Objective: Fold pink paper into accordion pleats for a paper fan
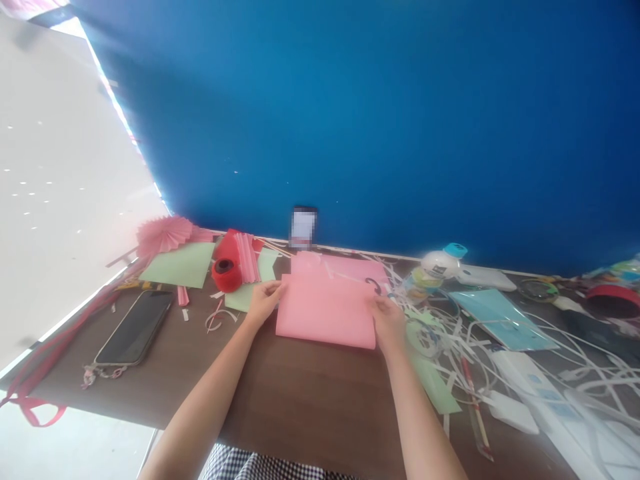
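Your pink paper (325, 310) is a plain, wide rectangle over the brown table (300, 393), its near edge seemingly rolled or folded, though blur leaves that unsure. It spans between your fingers, left hand (262, 305) pinching its left edge, right hand (391, 325) pinching its right.

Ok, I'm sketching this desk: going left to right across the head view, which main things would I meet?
Dark-screened phone → red roll → left hand → held pink paper → right hand → white bottle with blue cap → light-blue sheet.
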Demonstrator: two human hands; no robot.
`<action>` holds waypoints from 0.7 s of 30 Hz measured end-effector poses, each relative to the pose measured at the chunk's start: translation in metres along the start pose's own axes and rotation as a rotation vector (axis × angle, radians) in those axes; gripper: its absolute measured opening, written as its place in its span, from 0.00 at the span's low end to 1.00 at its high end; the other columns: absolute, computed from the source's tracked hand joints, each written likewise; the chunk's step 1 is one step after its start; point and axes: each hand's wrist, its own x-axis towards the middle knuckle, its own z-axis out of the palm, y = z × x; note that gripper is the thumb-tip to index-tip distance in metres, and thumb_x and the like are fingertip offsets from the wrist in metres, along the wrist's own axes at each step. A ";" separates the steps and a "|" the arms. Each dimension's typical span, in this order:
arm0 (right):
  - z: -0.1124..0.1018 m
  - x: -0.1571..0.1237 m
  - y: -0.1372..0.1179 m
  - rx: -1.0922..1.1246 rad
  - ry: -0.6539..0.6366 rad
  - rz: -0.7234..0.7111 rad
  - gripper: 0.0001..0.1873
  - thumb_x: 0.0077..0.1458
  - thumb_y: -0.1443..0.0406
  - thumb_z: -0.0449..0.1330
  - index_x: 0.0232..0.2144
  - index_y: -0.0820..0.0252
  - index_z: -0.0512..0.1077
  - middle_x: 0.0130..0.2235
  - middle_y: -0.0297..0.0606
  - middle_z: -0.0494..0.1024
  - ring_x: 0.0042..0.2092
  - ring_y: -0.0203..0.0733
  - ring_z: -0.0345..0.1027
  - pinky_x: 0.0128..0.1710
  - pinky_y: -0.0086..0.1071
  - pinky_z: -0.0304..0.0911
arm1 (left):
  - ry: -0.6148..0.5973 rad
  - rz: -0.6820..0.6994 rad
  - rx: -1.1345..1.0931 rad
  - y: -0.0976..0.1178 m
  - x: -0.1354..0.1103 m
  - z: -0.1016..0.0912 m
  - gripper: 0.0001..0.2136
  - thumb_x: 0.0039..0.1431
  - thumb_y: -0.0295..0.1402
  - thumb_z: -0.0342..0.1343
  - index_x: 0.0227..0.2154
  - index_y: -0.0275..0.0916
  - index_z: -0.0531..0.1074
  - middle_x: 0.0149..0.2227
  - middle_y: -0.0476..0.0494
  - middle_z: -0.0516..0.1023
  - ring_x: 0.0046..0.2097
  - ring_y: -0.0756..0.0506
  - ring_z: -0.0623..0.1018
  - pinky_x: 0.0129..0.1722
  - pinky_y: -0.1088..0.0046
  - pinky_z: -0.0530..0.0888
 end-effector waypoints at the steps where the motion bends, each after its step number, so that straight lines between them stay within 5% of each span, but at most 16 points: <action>1: 0.000 0.000 0.000 0.001 -0.006 0.003 0.13 0.38 0.56 0.63 0.23 0.61 0.71 0.24 0.34 0.74 0.29 0.39 0.66 0.31 0.31 0.60 | -0.002 -0.003 -0.004 0.000 0.000 0.000 0.16 0.46 0.43 0.57 0.31 0.34 0.75 0.32 0.42 0.78 0.33 0.45 0.76 0.32 0.71 0.73; 21: 0.000 -0.001 -0.004 -0.011 0.014 -0.001 0.13 0.38 0.57 0.62 0.22 0.61 0.71 0.24 0.34 0.74 0.29 0.39 0.66 0.31 0.31 0.60 | -0.020 0.032 0.034 -0.002 0.001 -0.002 0.16 0.49 0.43 0.54 0.31 0.34 0.76 0.27 0.46 0.76 0.30 0.48 0.74 0.31 0.74 0.71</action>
